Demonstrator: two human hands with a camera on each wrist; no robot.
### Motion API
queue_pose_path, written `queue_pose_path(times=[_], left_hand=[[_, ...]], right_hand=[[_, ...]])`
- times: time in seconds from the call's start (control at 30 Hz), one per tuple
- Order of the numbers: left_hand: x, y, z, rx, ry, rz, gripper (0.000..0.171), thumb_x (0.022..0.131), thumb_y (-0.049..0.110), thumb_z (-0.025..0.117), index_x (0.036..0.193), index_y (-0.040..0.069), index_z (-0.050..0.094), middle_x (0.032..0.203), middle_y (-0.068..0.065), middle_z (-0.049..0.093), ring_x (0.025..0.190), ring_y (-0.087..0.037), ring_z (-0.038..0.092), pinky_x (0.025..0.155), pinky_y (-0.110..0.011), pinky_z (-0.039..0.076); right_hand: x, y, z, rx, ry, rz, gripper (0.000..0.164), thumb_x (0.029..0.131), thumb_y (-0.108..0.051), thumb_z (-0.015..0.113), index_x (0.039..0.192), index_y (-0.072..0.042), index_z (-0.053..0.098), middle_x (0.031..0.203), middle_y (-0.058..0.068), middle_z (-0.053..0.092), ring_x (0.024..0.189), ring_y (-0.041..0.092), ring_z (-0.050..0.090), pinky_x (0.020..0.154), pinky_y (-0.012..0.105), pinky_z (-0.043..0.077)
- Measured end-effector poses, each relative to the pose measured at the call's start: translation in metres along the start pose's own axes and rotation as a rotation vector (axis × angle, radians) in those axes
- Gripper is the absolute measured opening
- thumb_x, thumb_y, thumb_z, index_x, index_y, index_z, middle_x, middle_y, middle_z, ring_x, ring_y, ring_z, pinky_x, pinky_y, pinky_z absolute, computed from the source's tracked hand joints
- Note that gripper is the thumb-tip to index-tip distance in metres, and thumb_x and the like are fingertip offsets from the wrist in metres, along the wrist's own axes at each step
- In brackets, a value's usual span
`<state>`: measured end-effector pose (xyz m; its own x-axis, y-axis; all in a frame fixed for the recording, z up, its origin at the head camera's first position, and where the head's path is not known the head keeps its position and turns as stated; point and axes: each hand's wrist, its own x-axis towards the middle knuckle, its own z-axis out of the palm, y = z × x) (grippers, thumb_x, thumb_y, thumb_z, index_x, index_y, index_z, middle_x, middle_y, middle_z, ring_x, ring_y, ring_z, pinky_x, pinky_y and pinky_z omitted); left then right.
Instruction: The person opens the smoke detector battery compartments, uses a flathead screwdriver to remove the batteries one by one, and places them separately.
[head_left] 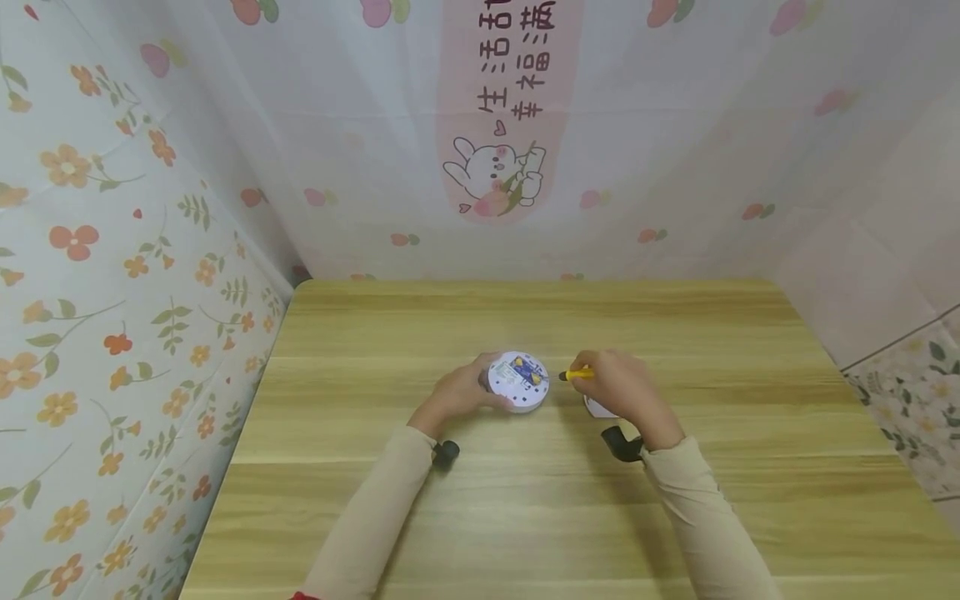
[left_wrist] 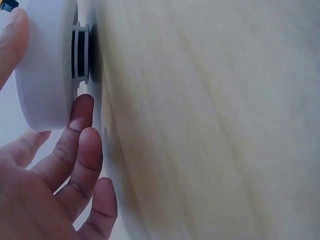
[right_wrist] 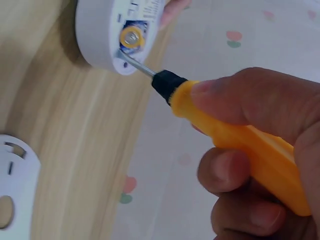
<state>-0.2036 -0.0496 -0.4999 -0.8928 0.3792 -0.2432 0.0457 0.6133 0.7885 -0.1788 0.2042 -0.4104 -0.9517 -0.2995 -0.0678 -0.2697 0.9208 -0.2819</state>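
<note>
Occupying two hands (head_left: 463, 389) (head_left: 618, 387): one screwdriver (right_wrist: 245, 142), one round device (head_left: 517, 383).

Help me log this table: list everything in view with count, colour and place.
round device: 1, white, in left hand
inset part: 1, blue and yellow, in device face
screwdriver: 1, yellow and black, in right hand, tip at device
cutout plate: 1, white, on table near right hand
table: 1, yellowish wood grain, under the hands
rear cloth: 1, pale with pink panel, behind table
flowered cloth: 1, white and orange, left side
right covering: count unclear, pale, flowered lower down, right side
wrist pieces: 2, black, one per wrist
red patch: 1, red, beside left sleeve
sleeves: 2, beige, both forearms
left hand: 1, holding device
right hand: 1, holding screwdriver
</note>
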Motion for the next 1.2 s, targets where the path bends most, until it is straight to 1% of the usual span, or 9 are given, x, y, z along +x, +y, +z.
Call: queue_pose_path(times=[0.1, 0.23, 0.4, 0.6, 0.7, 0.83, 0.9, 1.07, 1.2], left_hand=[[0.000, 0.002, -0.001, 0.018, 0.003, 0.000, 0.096, 0.070, 0.046, 0.083, 0.150, 0.028, 0.033, 0.140, -0.012, 0.055, 0.125, -0.033, 0.052, 0.105, -0.054, 0.037], [0.001, 0.003, -0.001, 0.040, 0.004, -0.006, 0.096, 0.070, 0.047, 0.082, 0.150, 0.026, 0.034, 0.132, -0.012, 0.060, 0.119, -0.030, 0.056, 0.101, -0.051, 0.041], [0.002, 0.003, -0.001, 0.050, 0.000, -0.016, 0.096, 0.071, 0.047, 0.082, 0.151, 0.025, 0.033, 0.128, -0.013, 0.062, 0.115, -0.029, 0.058, 0.099, -0.049, 0.043], [0.001, 0.002, 0.000, 0.043, 0.006, -0.018, 0.097, 0.071, 0.048, 0.081, 0.151, 0.024, 0.032, 0.136, -0.013, 0.058, 0.122, -0.032, 0.054, 0.103, -0.051, 0.040], [0.000, 0.002, 0.001, 0.042, 0.012, -0.023, 0.098, 0.070, 0.049, 0.081, 0.151, 0.025, 0.032, 0.141, -0.012, 0.054, 0.126, -0.033, 0.052, 0.106, -0.053, 0.038], [0.000, 0.001, 0.002, 0.039, 0.020, -0.030, 0.098, 0.070, 0.050, 0.081, 0.151, 0.026, 0.031, 0.143, -0.011, 0.052, 0.129, -0.034, 0.049, 0.108, -0.054, 0.036], [0.000, 0.001, 0.003, 0.031, 0.025, -0.027, 0.098, 0.070, 0.050, 0.081, 0.151, 0.026, 0.032, 0.144, -0.011, 0.051, 0.130, -0.035, 0.049, 0.109, -0.055, 0.035], [-0.001, 0.002, 0.001, 0.017, 0.030, -0.025, 0.098, 0.069, 0.048, 0.082, 0.150, 0.026, 0.033, 0.147, -0.011, 0.048, 0.132, -0.037, 0.045, 0.110, -0.058, 0.031], [-0.001, 0.002, 0.001, 0.029, 0.027, -0.020, 0.097, 0.070, 0.049, 0.082, 0.151, 0.025, 0.033, 0.147, -0.011, 0.048, 0.133, -0.037, 0.045, 0.110, -0.058, 0.031]], right_hand=[[-0.004, 0.002, 0.004, 0.034, 0.029, -0.007, 0.019, 0.085, -0.019, 0.067, 0.099, -0.007, 0.072, 0.093, 0.012, 0.073, 0.071, 0.018, 0.060, 0.057, 0.031, 0.048], [-0.007, 0.008, 0.012, 0.079, 0.072, -0.024, 0.017, 0.085, -0.015, 0.068, 0.097, -0.005, 0.072, 0.092, 0.012, 0.073, 0.069, 0.017, 0.058, 0.061, 0.033, 0.050], [-0.011, 0.016, 0.022, 0.149, 0.119, -0.018, 0.015, 0.084, -0.014, 0.068, 0.095, -0.005, 0.072, 0.088, 0.011, 0.073, 0.066, 0.016, 0.054, 0.058, 0.029, 0.046], [-0.016, 0.026, 0.033, 0.228, 0.157, 0.001, 0.015, 0.083, -0.014, 0.071, 0.096, -0.006, 0.072, 0.091, 0.012, 0.074, 0.066, 0.015, 0.054, 0.059, 0.026, 0.043], [-0.018, 0.029, 0.038, 0.273, 0.152, 0.022, 0.015, 0.084, -0.014, 0.070, 0.097, -0.006, 0.071, 0.093, 0.014, 0.073, 0.065, 0.015, 0.052, 0.058, 0.026, 0.042], [-0.021, 0.034, 0.043, 0.321, 0.144, 0.062, 0.015, 0.086, -0.014, 0.070, 0.098, -0.006, 0.071, 0.092, 0.014, 0.072, 0.066, 0.015, 0.051, 0.059, 0.025, 0.041], [-0.022, 0.036, 0.047, 0.344, 0.153, 0.071, 0.014, 0.085, -0.014, 0.070, 0.097, -0.006, 0.071, 0.092, 0.014, 0.072, 0.066, 0.015, 0.051, 0.059, 0.025, 0.041], [-0.024, 0.043, 0.057, 0.397, 0.182, 0.057, 0.012, 0.084, -0.011, 0.071, 0.095, -0.005, 0.071, 0.097, 0.015, 0.073, 0.070, 0.015, 0.054, 0.063, 0.024, 0.044], [-0.025, 0.047, 0.064, 0.421, 0.185, 0.078, 0.012, 0.085, -0.010, 0.072, 0.095, -0.006, 0.071, 0.098, 0.014, 0.072, 0.075, 0.016, 0.056, 0.066, 0.027, 0.046]])
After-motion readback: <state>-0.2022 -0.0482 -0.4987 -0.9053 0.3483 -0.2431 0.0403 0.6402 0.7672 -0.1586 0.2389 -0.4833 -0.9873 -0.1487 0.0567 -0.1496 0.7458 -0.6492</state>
